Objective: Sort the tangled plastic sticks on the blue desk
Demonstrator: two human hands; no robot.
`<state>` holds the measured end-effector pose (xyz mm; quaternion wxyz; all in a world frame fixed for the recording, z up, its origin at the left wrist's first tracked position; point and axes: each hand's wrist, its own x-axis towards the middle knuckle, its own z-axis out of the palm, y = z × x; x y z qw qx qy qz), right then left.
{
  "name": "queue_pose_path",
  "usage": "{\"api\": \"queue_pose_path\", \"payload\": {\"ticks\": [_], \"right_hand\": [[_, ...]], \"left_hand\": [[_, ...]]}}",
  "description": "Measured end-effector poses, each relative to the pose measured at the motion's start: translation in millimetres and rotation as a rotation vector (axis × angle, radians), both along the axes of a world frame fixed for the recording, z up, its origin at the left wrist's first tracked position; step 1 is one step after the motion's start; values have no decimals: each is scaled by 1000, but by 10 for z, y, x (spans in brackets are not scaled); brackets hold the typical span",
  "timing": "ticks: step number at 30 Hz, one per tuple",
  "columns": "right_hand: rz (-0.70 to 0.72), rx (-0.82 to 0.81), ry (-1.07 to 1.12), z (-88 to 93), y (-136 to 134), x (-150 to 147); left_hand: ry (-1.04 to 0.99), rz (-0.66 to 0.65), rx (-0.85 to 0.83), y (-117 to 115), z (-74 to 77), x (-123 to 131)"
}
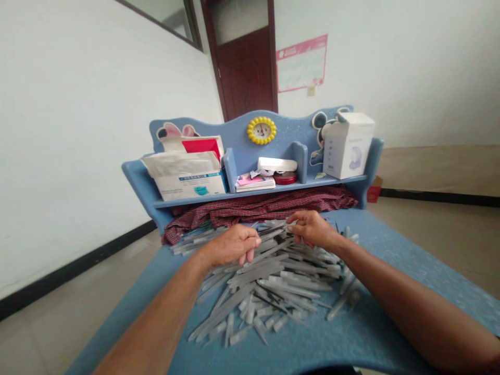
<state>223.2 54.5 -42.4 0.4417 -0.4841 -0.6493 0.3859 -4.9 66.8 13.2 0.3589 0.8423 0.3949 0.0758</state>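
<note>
Both bare hands were found over a loose heap of plastic sticks [261,271] spread on the blue desk [242,359], in front of a checked cloth [250,208] bunched beneath the shelf [234,138].

The left hand [236,245] lay over the heap's left side, fingers curled together and thumb close against the forefinger; whether anything was held inside could not be told. The right hand [312,228] stood over the rear, fingers bent, thumb and forefinger tips near each other; a grip there could not be confirmed.

Risks, as judged: the sticks crossed one another at many angles, so pulling one from underneath could drag its neighbours along or make the pile slide. Pieces at the front lay loose on bare desk, and a sweeping forearm could scatter them. Dark thin pieces [273,299] lay among the pale ones and could be overlooked. Sticks at the rear reached the cloth, whose folds could catch or hide them.
</note>
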Motion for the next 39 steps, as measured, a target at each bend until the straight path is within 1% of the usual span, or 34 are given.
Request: {"api": "queue_pose_path", "payload": {"ticks": [3,8,12,16,18,21,24,27,29,31,34,36,39], "right_hand": [[23,17,11,23,-27,0],[197,9,-5,78,-101,-32],[221,-2,34,75,-112,-37],[173,-3,54,58,-66,31],[104,-5,64,45,-29,75],[3,-21,54,9,28,124],[-29,-34,12,-38,71,141],[-45,-35,-48,-66,91,147],[-64,-9,-88,-61,94,154],[-94,34,-119,-35,85,152],[-128,112,-151,33,30,103],[-86,182,-170,86,-44,29],[80,248,-170,162,-190,-117]], "left_hand": [[-19,3,10,-27,11,15],[-41,-7,13,-72,24,43],[-48,-15,-22,-85,44,50],[-35,15,-62,-33,99,-39],[-26,59,-79,34,136,-157],[-28,140,-72,170,184,-415],[18,251,-42,295,200,-651],[-2,295,-5,347,180,-712],[-97,283,24,325,159,-632],[-242,276,24,259,142,-483],[-534,282,-81,108,125,-206],[-759,296,-174,3,113,-21],[-1031,288,-288,-122,87,237]]}}
